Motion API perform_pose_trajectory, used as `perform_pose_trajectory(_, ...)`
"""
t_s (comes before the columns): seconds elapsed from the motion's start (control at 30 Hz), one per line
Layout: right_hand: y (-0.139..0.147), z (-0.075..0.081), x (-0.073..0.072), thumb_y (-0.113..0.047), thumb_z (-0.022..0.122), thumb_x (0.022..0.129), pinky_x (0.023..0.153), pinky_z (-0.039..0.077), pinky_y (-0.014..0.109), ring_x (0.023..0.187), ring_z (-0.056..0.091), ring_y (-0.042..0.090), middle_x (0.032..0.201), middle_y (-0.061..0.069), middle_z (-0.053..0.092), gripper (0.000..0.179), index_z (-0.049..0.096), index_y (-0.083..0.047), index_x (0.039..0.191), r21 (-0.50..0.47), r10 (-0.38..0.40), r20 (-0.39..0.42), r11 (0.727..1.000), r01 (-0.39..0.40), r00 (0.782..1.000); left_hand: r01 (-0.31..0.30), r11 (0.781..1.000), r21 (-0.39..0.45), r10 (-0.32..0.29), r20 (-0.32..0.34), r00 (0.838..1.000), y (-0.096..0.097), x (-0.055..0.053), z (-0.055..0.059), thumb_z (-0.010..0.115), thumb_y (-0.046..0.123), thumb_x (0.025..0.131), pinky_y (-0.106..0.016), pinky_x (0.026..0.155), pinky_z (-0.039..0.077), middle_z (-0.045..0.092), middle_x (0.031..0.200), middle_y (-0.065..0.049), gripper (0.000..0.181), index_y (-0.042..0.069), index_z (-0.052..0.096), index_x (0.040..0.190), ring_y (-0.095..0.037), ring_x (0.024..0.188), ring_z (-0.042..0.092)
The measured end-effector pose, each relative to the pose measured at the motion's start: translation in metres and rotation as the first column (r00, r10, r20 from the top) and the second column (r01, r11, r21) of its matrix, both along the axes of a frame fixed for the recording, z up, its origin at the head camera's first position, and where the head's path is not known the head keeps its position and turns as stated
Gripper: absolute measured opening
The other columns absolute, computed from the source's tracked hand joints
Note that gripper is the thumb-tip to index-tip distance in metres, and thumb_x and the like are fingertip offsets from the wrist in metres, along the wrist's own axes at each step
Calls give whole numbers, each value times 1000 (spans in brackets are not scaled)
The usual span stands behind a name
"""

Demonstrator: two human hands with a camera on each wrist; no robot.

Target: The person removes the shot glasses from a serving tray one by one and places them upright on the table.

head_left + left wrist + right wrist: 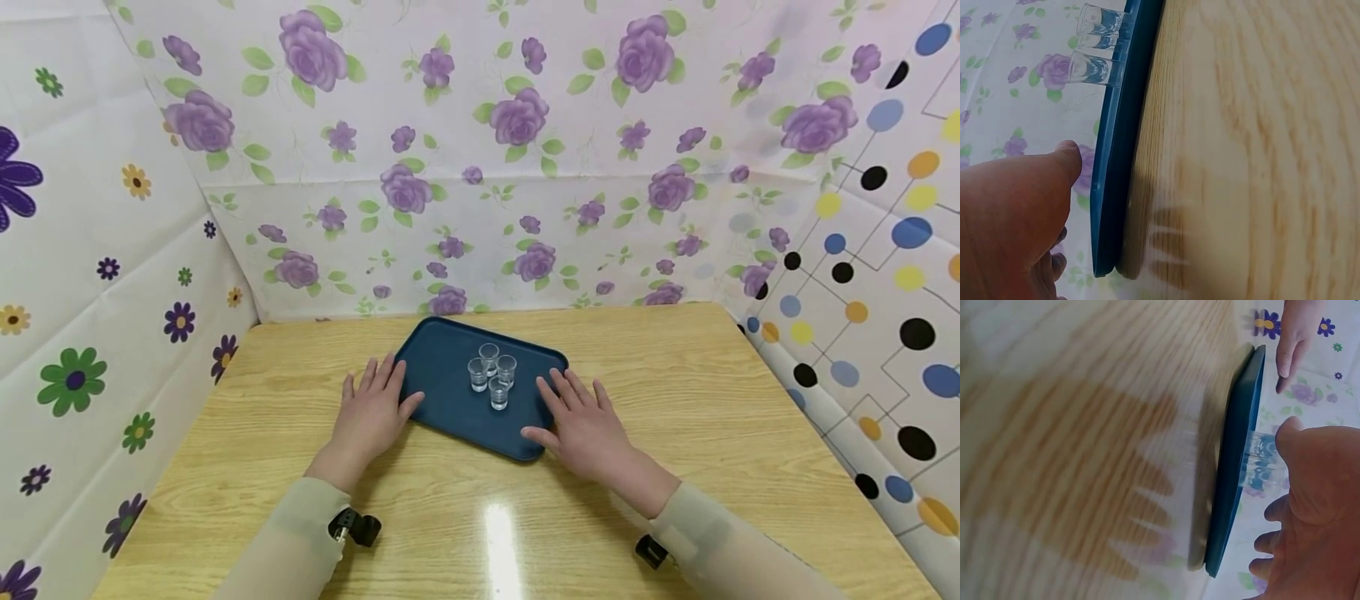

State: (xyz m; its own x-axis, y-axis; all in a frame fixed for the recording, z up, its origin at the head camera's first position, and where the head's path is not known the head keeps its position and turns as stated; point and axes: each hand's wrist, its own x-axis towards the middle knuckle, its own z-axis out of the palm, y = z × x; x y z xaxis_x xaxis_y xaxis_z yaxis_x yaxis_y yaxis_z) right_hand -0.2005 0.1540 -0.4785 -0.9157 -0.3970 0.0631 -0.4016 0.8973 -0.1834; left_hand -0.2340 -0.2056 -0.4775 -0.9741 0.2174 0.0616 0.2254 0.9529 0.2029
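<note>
A dark blue tray [450, 412] lies at a slant on the wooden table, with several small clear shot glasses [498, 396] standing close together near its middle. At the tray's left end is my left hand [372, 412], its fingers spread; a gap shows between its thumb and the tray wall [1107, 181] in the left wrist view. Over the right end, with fingers spread too, is my right hand [588, 429]. The right wrist view shows its fingers apart from the tray [1235, 462]. Neither hand holds anything. Part of the glass group is hidden behind the right thumb there.
The light wood table [420, 517] ends at a flowered cloth [480, 208] behind the tray. Patterned cloths hang at the left and right sides. A black wrist device [363, 529] hangs below the left sleeve, another [651, 552] below the right.
</note>
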Motion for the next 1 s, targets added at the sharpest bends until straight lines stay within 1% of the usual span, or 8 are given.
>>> perform_pose_trajectory(0.07,0,-3,-1,-72,46,109,132,15,74,167,20,43,179,21,27,91,35,-8,174,3,3,2,1000,-3,1000,-1,1000,-1,1,8,1000,0,0,-1,48,51,118,-77,130,11,20,181,-21,74,4,33,174,-47,167,13)
perform_pose_trajectory(0.17,-2,-1,1,-71,49,109,132,15,74,167,20,43,180,21,26,90,36,-9,174,18,1,23,1000,-2,1000,-7,1000,-3,7,23,1000,1,-1,-1,47,51,118,-77,131,10,19,182,-21,74,4,32,174,-47,167,13)
perform_pose_trajectory(0.23,-2,-4,-1,-71,50,109,131,15,74,166,21,44,179,21,27,90,37,-9,173,15,3,21,1000,-3,1000,-13,1000,-2,13,34,999,1,-2,0,47,51,118,-76,131,9,19,182,-20,74,4,31,174,-46,167,12)
perform_pose_trajectory(0.3,-2,-4,-1,-72,49,109,131,14,74,167,20,44,179,21,27,91,37,-9,173,18,1,29,1000,-2,1000,-15,1000,0,15,42,999,1,-3,0,47,51,118,-76,131,9,19,182,-20,75,4,31,174,-46,167,13)
perform_pose_trajectory(0.47,0,-9,-2,-78,41,108,132,13,73,167,19,42,180,20,26,94,34,-12,175,27,-2,32,1000,1,999,-18,1000,-9,19,52,998,0,-5,-1,47,53,118,-77,131,9,20,181,-21,76,5,31,174,-46,167,13)
perform_pose_trajectory(0.6,-1,-11,-1,-76,43,108,132,14,73,167,20,43,180,21,27,94,36,-10,174,42,-4,44,999,2,999,-23,1000,-19,24,62,998,-1,-6,-3,46,53,118,-77,131,9,21,181,-21,76,5,31,174,-46,167,13)
perform_pose_trajectory(0.77,-3,-8,0,-73,49,108,133,13,72,167,18,42,180,21,25,92,35,-10,174,73,-19,84,997,13,996,-26,1000,-15,27,74,997,-3,-6,-5,48,52,118,-78,130,10,22,180,-22,75,4,32,174,-48,167,15)
perform_pose_trajectory(1.0,-4,-11,-1,-74,47,108,133,12,71,167,18,43,180,22,23,93,36,-10,174,72,-27,94,997,20,995,-25,999,-23,27,79,997,-4,-6,-6,48,52,118,-79,130,10,23,180,-24,76,4,32,174,-49,166,15)
